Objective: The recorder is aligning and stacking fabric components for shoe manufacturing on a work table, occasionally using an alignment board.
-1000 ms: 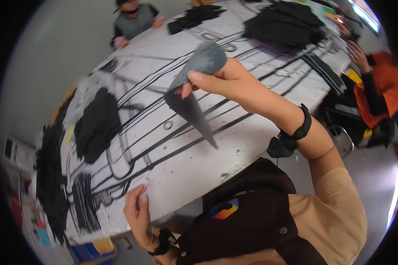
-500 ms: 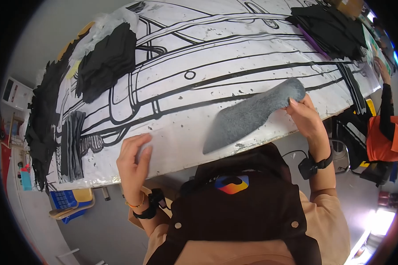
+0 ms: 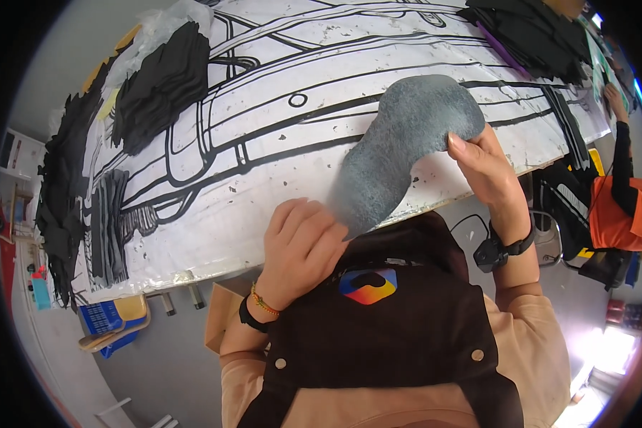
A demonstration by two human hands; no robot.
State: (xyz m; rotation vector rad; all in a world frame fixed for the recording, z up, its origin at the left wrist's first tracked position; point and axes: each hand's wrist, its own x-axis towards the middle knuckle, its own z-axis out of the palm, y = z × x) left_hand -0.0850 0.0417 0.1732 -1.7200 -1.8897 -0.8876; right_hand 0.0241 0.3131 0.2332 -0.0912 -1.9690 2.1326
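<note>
A grey, mottled, insole-shaped piece (image 3: 406,146) is held up over the near edge of the table, its broad rounded end tilted toward the far side. My right hand (image 3: 486,170) pinches its right edge, thumb on top and fingers beneath. At the piece's narrow lower end is my left hand (image 3: 303,244), fingers curled and closed over the tip. That tip is partly hidden and slightly blurred, so the exact grip there does not show.
A white table covering (image 3: 264,175) with black line drawings lies below. Black stacked pieces stand at the left (image 3: 165,85) and far right (image 3: 531,36); dark strips (image 3: 108,228) lie near the left edge. To the right, another person's arm (image 3: 624,157) reaches to the table.
The piece has swung more upright, turning its broad face toward me. My left hand has moved right from the bare table and closed at the piece's lower end.
</note>
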